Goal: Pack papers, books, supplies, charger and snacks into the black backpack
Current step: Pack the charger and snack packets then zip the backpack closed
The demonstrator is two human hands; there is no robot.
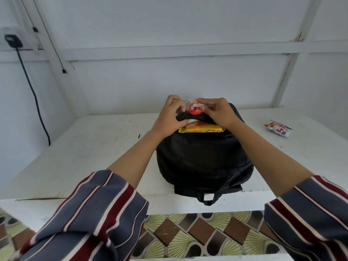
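Note:
The black backpack (203, 159) lies flat on the white table (94, 147), its carry handle hanging over the near edge. At its far end a pocket gapes, and a yellow biscuit packet (201, 129) sticks out of it. My left hand (169, 115) grips the black flap of that pocket. My right hand (218, 112) pinches a small red and white snack packet (194, 108) right above the opening. The inside of the pocket is hidden.
Another snack packet (278, 128), red and white, lies on the table to the right of the bag. A black plug and cable (13, 41) hang on the wall at the far left. A patterned floor shows below the table's near edge.

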